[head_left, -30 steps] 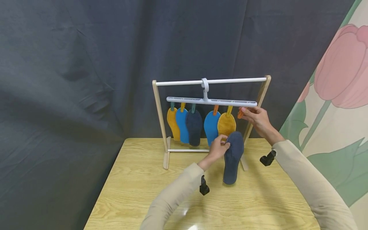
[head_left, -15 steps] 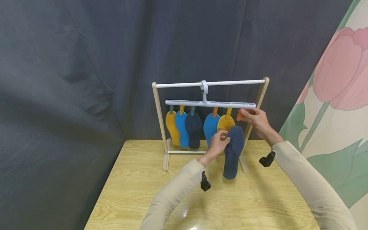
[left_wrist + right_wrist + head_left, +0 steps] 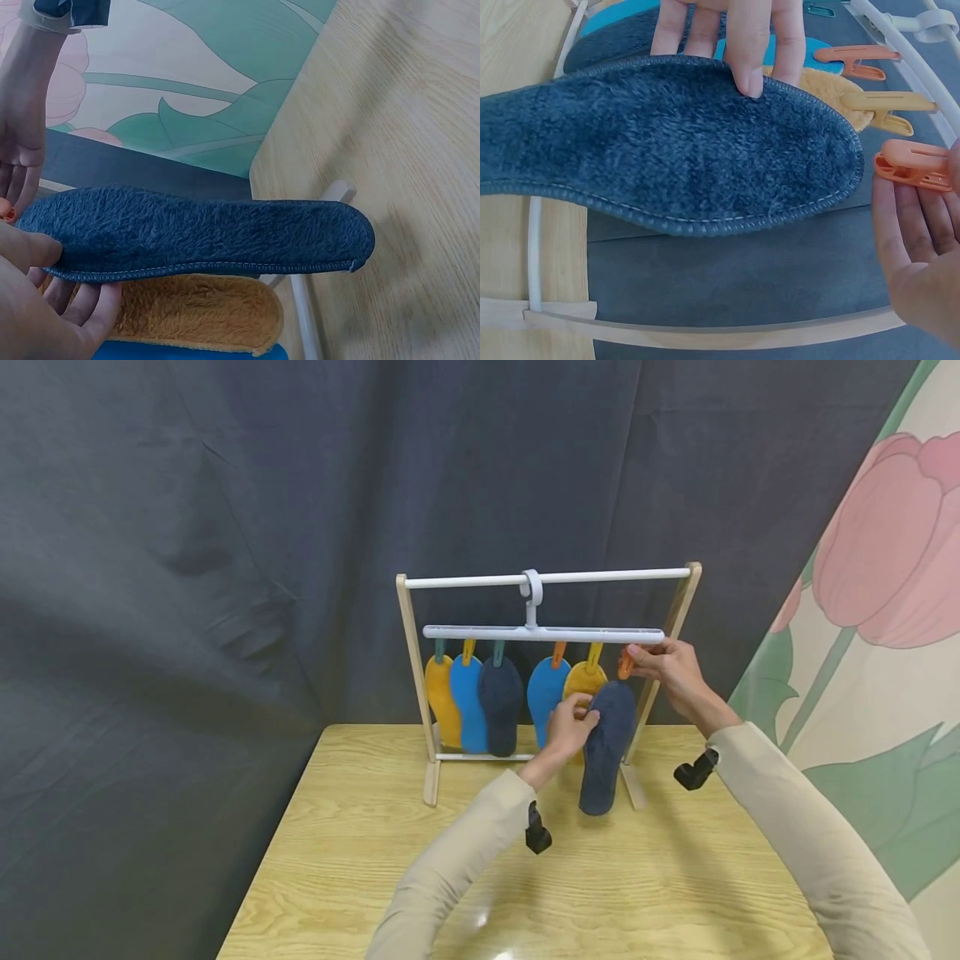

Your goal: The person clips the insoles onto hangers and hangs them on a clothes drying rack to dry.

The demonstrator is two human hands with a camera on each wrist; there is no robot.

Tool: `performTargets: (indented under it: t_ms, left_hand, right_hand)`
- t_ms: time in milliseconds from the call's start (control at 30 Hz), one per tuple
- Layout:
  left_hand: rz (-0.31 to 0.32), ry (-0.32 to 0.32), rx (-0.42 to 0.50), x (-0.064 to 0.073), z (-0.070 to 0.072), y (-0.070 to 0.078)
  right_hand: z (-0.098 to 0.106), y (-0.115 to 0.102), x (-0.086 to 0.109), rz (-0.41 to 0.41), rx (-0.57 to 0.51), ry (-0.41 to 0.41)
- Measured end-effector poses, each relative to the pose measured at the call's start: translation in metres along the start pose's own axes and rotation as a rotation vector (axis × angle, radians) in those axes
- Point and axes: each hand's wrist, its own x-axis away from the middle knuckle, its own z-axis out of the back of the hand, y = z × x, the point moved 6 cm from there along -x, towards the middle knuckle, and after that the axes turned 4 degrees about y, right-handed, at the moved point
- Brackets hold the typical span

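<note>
My left hand (image 3: 568, 727) pinches a dark navy fleece insole (image 3: 682, 146) by its side edge, near the wider end. The insole hangs in front of the rack's right side, its narrow end downward. My right hand (image 3: 672, 672) grips an orange clothespin (image 3: 913, 163) at the right end of the white hanger bar (image 3: 480, 632). In the right wrist view the insole's wide end lies just short of the clothespin's nose. Right behind the held insole, a mustard insole (image 3: 195, 311) hangs from a yellow clothespin (image 3: 889, 101).
Several more insoles hang from clips on the bar: a yellow one (image 3: 443, 702), a blue one (image 3: 468, 706), a navy one (image 3: 500, 706) and another blue one (image 3: 547, 693). The wooden rack (image 3: 415, 668) stands on a wood-grain table (image 3: 337, 860), before a dark curtain (image 3: 225, 527).
My left hand has raised the navy insole, bringing its top up close under the orange clothespin. The hanger bar has swung slightly, its left end lower. My right hand keeps its place.
</note>
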Motion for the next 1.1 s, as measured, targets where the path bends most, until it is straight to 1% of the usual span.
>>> performTargets:
  t_ms: [167, 433, 600, 767, 900, 1100]
  left_hand:
    - [-0.009, 0.017, 0.006, -0.001, 0.001, 0.006]
    - [-0.032, 0.029, 0.002, -0.004, -0.002, 0.011]
    - [-0.032, 0.053, 0.018, -0.006, -0.003, 0.016]
    - [-0.027, 0.084, 0.029, -0.008, -0.004, 0.021]
    - [-0.03, 0.097, 0.024, -0.009, -0.005, 0.023]
    - [-0.034, 0.093, 0.041, -0.007, -0.008, 0.022]
  right_hand:
    - [0.0, -0.002, -0.002, -0.006, 0.009, 0.017]
    - [-0.001, -0.004, -0.001, -0.039, 0.06, 0.035]
    - [0.0, -0.002, -0.001, -0.054, 0.101, 0.047]
    - [0.001, -0.003, -0.001, -0.05, 0.144, 0.057]
    - [0.001, -0.005, -0.001, -0.046, 0.149, 0.052]
    - [0.002, -0.004, 0.001, -0.059, 0.172, 0.052]
